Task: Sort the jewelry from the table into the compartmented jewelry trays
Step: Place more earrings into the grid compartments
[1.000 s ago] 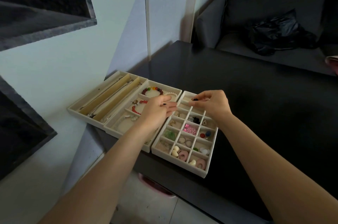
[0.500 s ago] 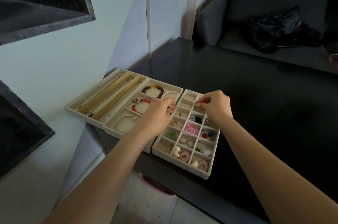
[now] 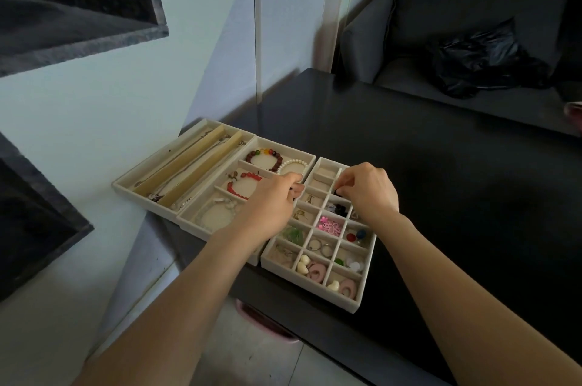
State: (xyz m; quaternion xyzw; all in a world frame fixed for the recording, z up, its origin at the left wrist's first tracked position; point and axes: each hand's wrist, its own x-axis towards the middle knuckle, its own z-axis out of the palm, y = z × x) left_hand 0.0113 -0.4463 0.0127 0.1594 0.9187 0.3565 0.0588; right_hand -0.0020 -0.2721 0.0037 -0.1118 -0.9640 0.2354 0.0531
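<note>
Right hand (image 3: 370,190) now lower over small-compartment tray (image 3: 365,294) than second ago, fingers curled, pinching small dark piece (image 3: 338,193) at far middle cell. Left hand (image 3: 271,203) fingers bent at seam with bracelet tray (image 3: 189,218); whether it holds anything, cannot tell. Necklace tray (image 3: 126,184) leftmost, touching. Trays overhang near left table (image 3: 441,196) edge; bare dark top right and beyond.

right hand (image 3: 368,193) hides tray cells (image 3: 326,172)
</note>
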